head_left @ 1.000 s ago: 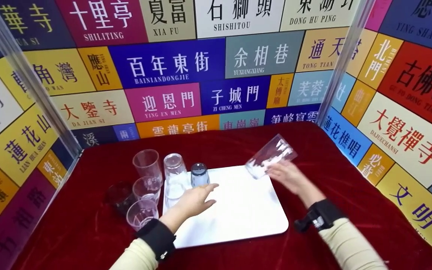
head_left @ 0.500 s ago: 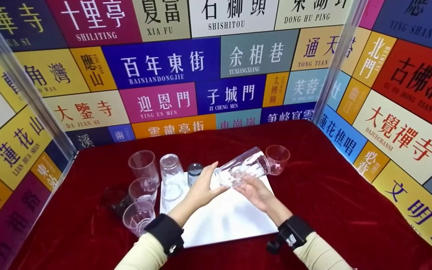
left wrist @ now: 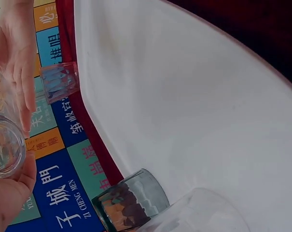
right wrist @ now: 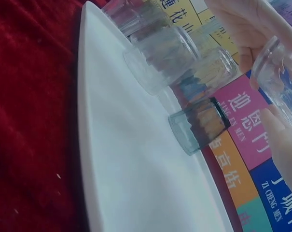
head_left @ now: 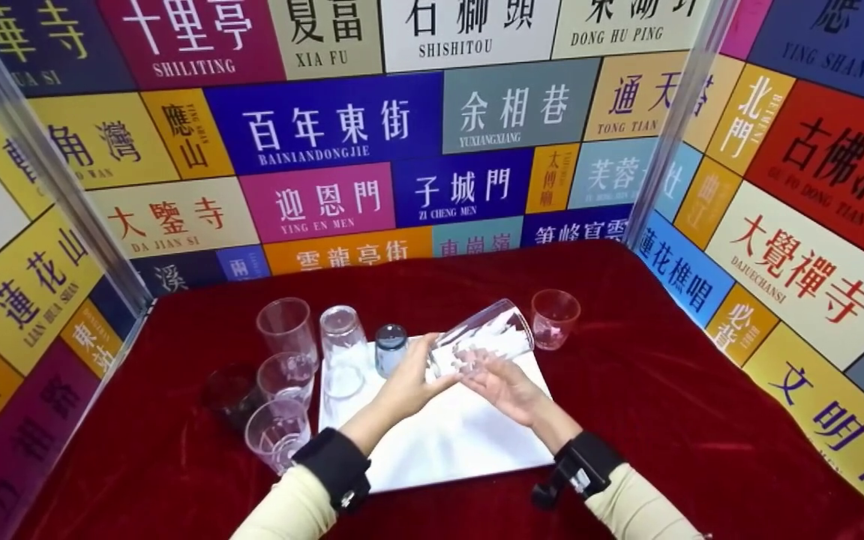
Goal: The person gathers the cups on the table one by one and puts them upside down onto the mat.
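Observation:
A clear drinking glass [head_left: 493,330] is held tilted above the white tray [head_left: 469,442], its mouth toward the upper right. My left hand [head_left: 404,386] grips it near the base, thumb below. From the right, my right hand [head_left: 511,386] holds its lower side; part of these fingers shows through the glass. The left wrist view has the round base of the glass [left wrist: 6,147] between both hands. On the tray's far left, a small grey-blue glass [head_left: 391,349] stands mouth down. Beside it are clear upturned glasses [right wrist: 160,60].
Left of the tray, on the red cloth [head_left: 154,420], stand a tall clear cup [head_left: 286,326], a shorter clear cup [head_left: 286,379], a ridged cup [head_left: 276,435] and a dark cup [head_left: 233,394]. A small pinkish glass [head_left: 556,319] stands behind the tray's right corner. Sign-covered panels [head_left: 327,127] enclose the table.
My right hand has brought the clear glass leftward over the tray, and my left hand has taken hold of its base end. Since half a second ago, both hands have barely moved.

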`<state>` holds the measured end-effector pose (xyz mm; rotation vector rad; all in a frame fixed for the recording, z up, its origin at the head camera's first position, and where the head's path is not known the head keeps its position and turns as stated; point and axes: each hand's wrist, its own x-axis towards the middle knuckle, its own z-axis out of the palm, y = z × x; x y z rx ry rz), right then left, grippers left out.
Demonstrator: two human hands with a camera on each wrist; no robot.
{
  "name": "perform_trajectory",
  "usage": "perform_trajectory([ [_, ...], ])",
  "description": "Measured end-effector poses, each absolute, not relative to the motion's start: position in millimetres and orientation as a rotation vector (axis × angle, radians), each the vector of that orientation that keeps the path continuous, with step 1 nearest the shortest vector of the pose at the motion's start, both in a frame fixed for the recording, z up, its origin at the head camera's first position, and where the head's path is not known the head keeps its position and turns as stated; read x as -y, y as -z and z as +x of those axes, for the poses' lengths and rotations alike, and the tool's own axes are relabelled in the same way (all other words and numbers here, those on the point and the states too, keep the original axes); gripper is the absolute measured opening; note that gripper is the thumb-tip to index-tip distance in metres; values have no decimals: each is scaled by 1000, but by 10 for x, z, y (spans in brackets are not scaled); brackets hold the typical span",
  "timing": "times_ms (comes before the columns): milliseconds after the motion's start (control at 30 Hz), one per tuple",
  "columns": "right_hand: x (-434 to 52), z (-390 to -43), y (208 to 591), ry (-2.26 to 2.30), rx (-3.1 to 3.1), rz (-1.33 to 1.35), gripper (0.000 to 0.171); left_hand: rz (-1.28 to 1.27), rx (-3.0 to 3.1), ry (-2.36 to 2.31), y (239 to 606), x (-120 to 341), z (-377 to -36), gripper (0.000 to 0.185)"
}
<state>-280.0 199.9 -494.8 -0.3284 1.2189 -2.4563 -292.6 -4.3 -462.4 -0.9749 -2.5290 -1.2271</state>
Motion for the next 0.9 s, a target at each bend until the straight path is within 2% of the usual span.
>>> perform_trajectory([
  [133, -2175, -2842, 4961, 2167, -1447, -348, 43, -986, 2598, 1161, 4537, 97, -2950, 65],
  [200, -2296, -2859, 4945, 1972, -1588, -331, 46, -990, 2640, 1100, 4485, 144, -2974, 66],
  [333, -2583, -2896, 4862, 1620, -1843, -252, 65, -961, 2728, 986, 4377, 257, -3018, 64],
  [600, -3154, -3001, 4739, 1352, -2243, -86, 55, -924, 2868, 687, 4250, 426, -3022, 63],
  [900, -3587, -2998, 4813, 1111, -2804, 75, 47, -923, 2903, 295, 4244, 431, -3019, 65],
])
